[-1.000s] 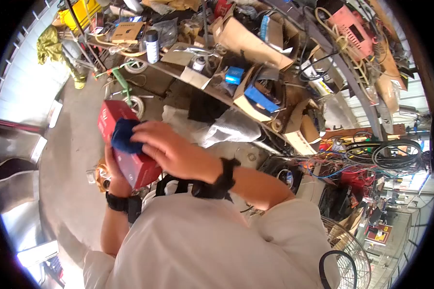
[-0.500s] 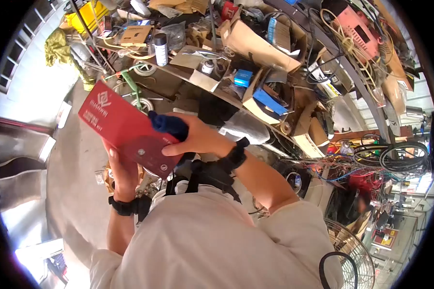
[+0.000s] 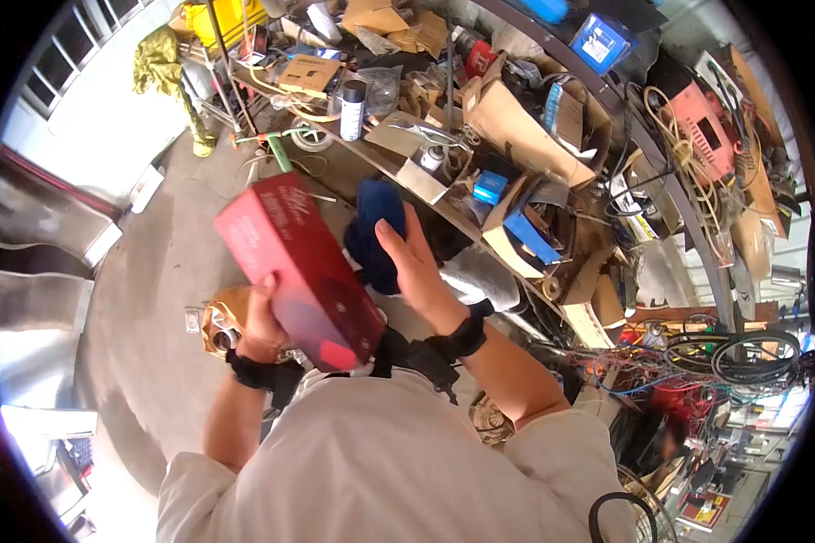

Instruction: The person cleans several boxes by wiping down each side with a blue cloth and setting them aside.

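Just took blue cloth (image 3: 378,235) off red box (image 3: 303,262) & turned box. Now holding box w/ L grip (image 3: 263,321), in front of shirt (image 3: 371,443), & cloth w/ R grip (image 3: 421,276), right by box edge. Can't tell if touching. Leaves seen box sides w/o cloth on top.

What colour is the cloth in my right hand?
The cloth in your right hand is dark blue, seen best in the head view.

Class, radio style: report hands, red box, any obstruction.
Left hand gripping red box. Right hand holding dark blue cloth beside box. No obstruction seen.
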A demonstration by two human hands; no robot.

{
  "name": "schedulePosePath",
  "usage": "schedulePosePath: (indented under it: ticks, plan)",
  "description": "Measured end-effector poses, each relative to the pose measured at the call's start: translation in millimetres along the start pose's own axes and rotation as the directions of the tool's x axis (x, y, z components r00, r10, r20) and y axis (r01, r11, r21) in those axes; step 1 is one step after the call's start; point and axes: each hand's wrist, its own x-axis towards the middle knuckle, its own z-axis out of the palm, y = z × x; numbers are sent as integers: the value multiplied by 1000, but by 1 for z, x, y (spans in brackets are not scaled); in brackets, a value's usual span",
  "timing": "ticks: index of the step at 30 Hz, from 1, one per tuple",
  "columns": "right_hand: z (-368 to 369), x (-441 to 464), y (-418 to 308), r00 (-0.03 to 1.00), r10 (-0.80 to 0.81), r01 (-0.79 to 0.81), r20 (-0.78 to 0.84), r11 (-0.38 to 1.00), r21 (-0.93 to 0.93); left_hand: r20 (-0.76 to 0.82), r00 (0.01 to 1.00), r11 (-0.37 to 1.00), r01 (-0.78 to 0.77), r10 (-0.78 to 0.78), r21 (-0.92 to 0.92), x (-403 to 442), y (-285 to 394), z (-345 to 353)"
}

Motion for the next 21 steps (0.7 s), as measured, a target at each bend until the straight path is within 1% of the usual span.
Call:
schedulePosePath:
  ticks: [1,2,3,4,5,6,7,8,9,10,11,13,14,15,17,18,21]
  plan:
    - [11,0,-1,995,-91,95,-40,992,85,36,999,1000,26,-26,1,-2,-5,8]
    - [21,-1,-11,976,-209,217,61,957,-190,51,998,999,19,-22,48,-4,-9,13]
    - [27,6,-20,868,-442,496,226,784,-373,66,998,995,13,-20,94,-5,-11,15]
    - [30,14,-30,806,-517,592,288,679,-435,91,995,989,26,-39,143,-5,-9,14]
    - [32,23,-39,736,-578,672,353,558,-487,116,991,980,41,-65,192,-7,-6,10]
    - [31,35,-47,708,-604,704,365,562,-435,144,985,969,56,-92,239,-8,-4,9]
    - [31,46,-54,673,-634,739,381,552,-386,112,991,970,42,-71,240,-9,-3,11]
    - [32,46,-58,677,-619,733,399,518,-441,95,995,971,16,-40,238,-9,-2,17]
    - [32,41,-59,672,-561,740,483,486,-465,82,997,972,-10,-9,235,-7,-2,20]
    - [36,30,-59,672,-538,741,509,478,-472,97,993,967,-84,62,242,-4,-2,20]
    - [42,18,-55,674,-513,739,531,477,-477,75,982,950,-187,174,251,-1,-2,21]
    - [42,-3,-40,644,-491,765,587,383,-518,-6,983,977,-183,185,106,3,5,26]
    - [40,-8,-37,624,-425,779,655,394,-487,45,991,989,-132,130,64,6,6,7]
    - [37,-5,-35,620,-436,783,652,403,-474,41,995,994,-94,92,47,7,10,9]
    - [37,7,-32,614,-461,786,641,429,-445,83,992,972,-107,92,208,1,13,23]
    - [37,16,-37,602,-476,795,642,437,-421,62,997,985,-59,49,160,2,5,15]
    - [37,34,-54,701,-469,697,537,610,-377,58,997,991,-53,46,120,0,-5,22]
